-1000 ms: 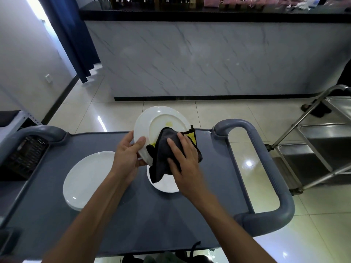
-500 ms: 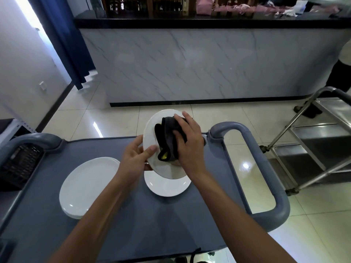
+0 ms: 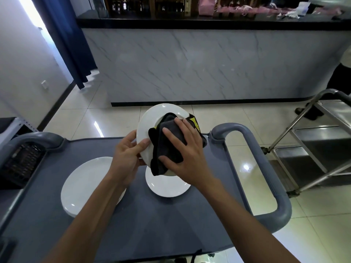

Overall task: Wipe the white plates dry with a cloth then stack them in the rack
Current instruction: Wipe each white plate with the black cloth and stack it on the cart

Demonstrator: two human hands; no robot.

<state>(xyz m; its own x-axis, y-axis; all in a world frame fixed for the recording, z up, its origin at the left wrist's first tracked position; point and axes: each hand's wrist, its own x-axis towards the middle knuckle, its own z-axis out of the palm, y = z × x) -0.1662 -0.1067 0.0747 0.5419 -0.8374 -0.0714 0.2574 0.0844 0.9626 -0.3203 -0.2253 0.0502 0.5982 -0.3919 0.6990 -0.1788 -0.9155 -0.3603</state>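
Hands raised — left (image 3: 126, 158) pinching, right (image 3: 187, 152) spread.

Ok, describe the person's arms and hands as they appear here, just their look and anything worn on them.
Both forearms are bare for their whole visible length: no sleeves or cuffs enter the picture. The left hand and right hand wear no gloves. No watch, bracelet or ring shows on either wrist or on the visible fingers. Fingernails look short and unpainted. No markings are visible on the arms.

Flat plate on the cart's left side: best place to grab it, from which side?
Probably its near-left rim, coming from the left. The plate lies flat on the gray cart, so only the thin edge offers a grip; the left arm covers its right edge.
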